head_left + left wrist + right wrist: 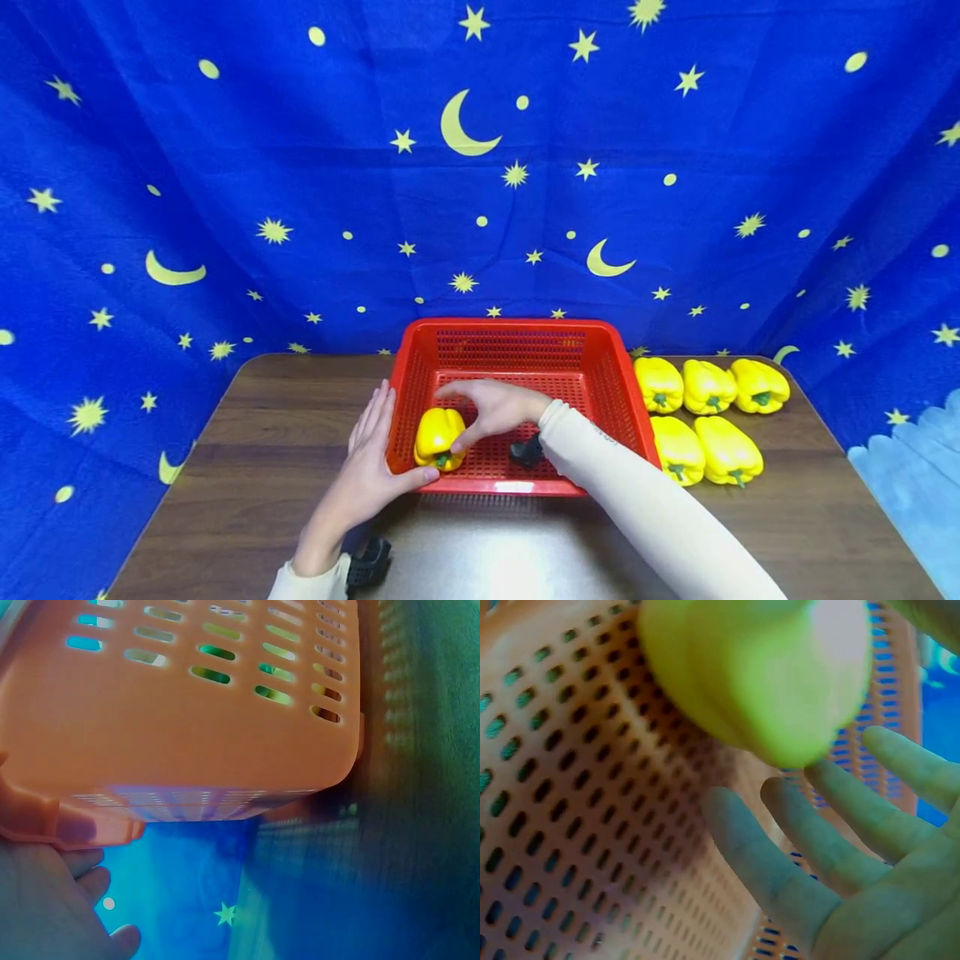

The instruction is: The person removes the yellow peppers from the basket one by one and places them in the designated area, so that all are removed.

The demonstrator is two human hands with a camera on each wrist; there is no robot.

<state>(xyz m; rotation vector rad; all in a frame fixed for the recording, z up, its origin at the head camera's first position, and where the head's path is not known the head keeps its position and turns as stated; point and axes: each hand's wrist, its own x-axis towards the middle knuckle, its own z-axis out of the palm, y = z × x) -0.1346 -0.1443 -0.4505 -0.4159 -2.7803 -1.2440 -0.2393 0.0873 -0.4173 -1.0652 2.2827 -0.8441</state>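
In the head view a yellow bell pepper (438,435) sits in the near left corner of a red plastic basket (517,486), its green stem toward me. My right hand (491,408) reaches into the basket over it, thumb at the pepper's right side and fingers extended behind. The right wrist view has those fingers (810,862) spread and fairly straight, fingertips right by the pepper's edge. My left hand (367,462) rests against the basket's left corner, fingers straight along the side and thumb by the near rim. Its fingertips (94,883) show below the rim in the left wrist view.
Several yellow bell peppers (706,387) lie in two rows on the wooden table (247,467), right of the basket. A blue curtain (337,192) with stars and moons hangs behind the table and at both sides. Pale blue cloth (911,475) shows at far right.
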